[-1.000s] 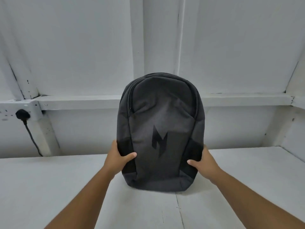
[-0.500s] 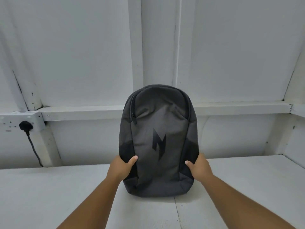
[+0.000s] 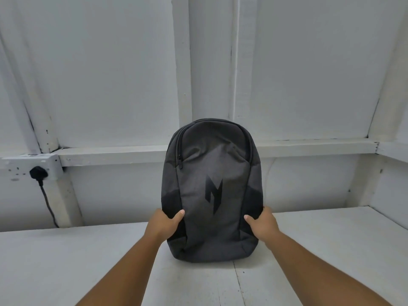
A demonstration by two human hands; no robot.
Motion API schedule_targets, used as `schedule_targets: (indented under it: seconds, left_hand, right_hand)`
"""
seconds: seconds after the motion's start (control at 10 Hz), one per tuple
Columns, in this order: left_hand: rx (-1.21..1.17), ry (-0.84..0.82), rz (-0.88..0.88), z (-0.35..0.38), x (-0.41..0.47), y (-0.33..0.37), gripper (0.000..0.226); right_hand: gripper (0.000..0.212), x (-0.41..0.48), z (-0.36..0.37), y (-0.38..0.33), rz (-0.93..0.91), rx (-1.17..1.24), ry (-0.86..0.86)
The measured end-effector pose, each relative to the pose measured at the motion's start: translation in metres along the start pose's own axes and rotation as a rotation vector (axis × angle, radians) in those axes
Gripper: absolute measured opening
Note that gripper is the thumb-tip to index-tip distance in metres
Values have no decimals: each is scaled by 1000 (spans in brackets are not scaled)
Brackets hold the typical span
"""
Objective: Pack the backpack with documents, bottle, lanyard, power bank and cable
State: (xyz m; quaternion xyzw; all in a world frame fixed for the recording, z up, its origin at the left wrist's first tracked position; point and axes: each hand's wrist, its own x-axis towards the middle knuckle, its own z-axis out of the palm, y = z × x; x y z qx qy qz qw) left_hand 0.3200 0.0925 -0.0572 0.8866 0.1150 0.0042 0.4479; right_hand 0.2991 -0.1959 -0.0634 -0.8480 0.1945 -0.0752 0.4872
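A dark grey backpack with a black zigzag logo stands upright on the white table, its zips closed. My left hand grips its lower left side, thumb across the front panel. My right hand grips the lower right side the same way. No documents, bottle, lanyard, power bank or cable are in view.
A white panelled wall with a horizontal ledge rises right behind the backpack. A black plug sits in a wall socket at the left, its cord hanging down to the table. A side wall closes the table at the right.
The backpack has been pushed away from me towards the wall and set more upright, both hands keeping their hold on its lower sides. The view has tilted up slightly.
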Motion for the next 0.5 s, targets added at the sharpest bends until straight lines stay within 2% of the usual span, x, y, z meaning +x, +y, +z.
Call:
schedule_targets:
  seconds: [0.3, 0.5]
  left_hand:
    - [-127, 100, 237, -26, -32, 20, 66]
    - [-149, 137, 359, -43, -84, 46, 67]
  right_hand:
    - [76, -37, -23, -29, -104, -30, 83]
    - [71, -81, -46, -51, -257, -19, 83]
